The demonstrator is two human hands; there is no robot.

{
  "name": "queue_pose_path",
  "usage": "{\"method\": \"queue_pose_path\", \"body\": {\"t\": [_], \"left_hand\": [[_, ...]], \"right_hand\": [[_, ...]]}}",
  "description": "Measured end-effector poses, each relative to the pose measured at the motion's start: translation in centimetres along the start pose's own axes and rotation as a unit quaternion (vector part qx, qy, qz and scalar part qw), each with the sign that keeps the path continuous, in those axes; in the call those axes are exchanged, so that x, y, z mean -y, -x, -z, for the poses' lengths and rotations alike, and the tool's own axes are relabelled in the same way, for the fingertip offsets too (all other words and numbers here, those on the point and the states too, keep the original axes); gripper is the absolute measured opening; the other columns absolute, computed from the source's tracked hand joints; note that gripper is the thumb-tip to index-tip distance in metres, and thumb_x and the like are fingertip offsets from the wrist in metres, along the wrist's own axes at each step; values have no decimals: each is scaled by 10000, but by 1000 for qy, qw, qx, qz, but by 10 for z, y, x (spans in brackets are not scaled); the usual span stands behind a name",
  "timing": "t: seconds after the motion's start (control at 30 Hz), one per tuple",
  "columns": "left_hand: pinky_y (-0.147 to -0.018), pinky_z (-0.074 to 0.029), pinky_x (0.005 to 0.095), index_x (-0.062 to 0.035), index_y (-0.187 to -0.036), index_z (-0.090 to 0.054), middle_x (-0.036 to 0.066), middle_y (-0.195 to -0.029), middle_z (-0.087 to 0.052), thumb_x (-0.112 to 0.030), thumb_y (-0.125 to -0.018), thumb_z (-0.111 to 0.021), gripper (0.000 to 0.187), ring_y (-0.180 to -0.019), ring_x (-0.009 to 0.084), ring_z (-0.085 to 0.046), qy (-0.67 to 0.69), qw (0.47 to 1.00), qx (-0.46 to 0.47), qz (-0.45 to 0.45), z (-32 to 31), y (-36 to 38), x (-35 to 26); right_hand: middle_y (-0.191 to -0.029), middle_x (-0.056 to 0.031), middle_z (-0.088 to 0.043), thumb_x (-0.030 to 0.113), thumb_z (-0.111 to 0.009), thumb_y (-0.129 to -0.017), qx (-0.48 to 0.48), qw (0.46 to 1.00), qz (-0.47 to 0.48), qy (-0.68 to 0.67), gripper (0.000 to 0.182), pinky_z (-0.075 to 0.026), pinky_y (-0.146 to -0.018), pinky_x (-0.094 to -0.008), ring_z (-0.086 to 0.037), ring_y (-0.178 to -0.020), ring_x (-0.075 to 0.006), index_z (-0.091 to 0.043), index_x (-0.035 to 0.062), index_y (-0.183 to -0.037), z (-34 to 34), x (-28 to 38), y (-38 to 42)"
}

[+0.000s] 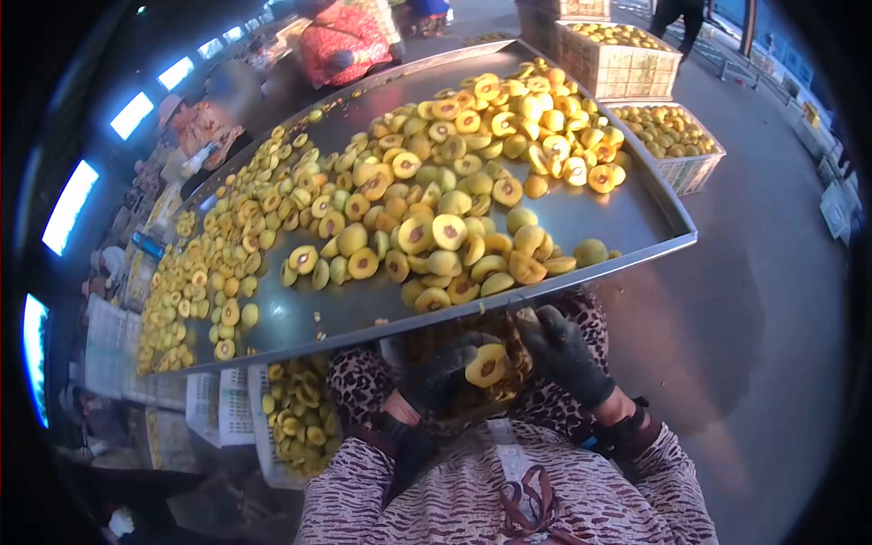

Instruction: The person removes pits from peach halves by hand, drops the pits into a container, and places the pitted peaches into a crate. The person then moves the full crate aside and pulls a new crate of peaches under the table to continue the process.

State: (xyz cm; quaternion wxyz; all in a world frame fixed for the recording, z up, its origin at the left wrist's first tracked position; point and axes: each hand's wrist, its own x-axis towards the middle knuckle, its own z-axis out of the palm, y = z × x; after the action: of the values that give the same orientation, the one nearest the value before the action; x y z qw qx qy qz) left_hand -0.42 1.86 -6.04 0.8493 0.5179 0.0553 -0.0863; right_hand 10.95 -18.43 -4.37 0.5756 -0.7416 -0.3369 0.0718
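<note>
My left hand (440, 371), in a dark glove, is closed around a halved yellow peach (488, 364) over my lap. The cut face with its reddish-brown centre points up. Just to the right, my right hand (565, 356), also gloved, has its fingers curled near the table's front edge. A small pale tip shows at those fingers, but I cannot make out what they hold. Beyond both hands, a metal table (627, 259) with a raised rim carries a large heap of halved peaches (448, 232), some cut side up.
A white crate (300, 418) of peach pieces stands below the table at the left. Crates of peaches (668, 145) are stacked at the back right. Across the table is a person in a red top (345, 45); another person (202, 132) is at the far left side.
</note>
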Motion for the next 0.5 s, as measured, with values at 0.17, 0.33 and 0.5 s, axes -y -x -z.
{"method": "queue_pose_path", "body": {"t": [0.17, 0.33, 0.5], "left_hand": [[-1015, -451, 395, 42, -1348, -406, 207, -1247, -553, -393, -1017, -434, 547, -1171, 283, -554, 114, 977, -124, -130, 5, 40, -22], [-1008, -458, 365, 40, -1339, -425, 187, -1280, -531, -369, -1026, -420, 515, -1179, 270, -546, 203, 955, -90, -197, -3, 38, -23], [-994, -467, 349, 9, -1360, -438, 174, -1259, -556, -338, -1036, -400, 476, -1153, 233, -567, 32, 949, -190, -250, 2, 29, -16]], "right_hand": [[-673, -119, -540, 117, -620, -902, 150, 975, -65, -153, 136, -430, -576, -331, -454, -626, -117, -565, -7, -888, -24, 46, -4], [-658, -126, -522, 133, -633, -897, 189, 978, 8, -89, 170, -416, -572, -329, -444, -609, -128, -567, -18, -855, -48, 54, 3], [-635, -143, -511, 129, -625, -905, 138, 987, 13, -79, 151, -417, -540, -329, -441, -577, -137, -576, -8, -864, -53, 62, -5]]}}
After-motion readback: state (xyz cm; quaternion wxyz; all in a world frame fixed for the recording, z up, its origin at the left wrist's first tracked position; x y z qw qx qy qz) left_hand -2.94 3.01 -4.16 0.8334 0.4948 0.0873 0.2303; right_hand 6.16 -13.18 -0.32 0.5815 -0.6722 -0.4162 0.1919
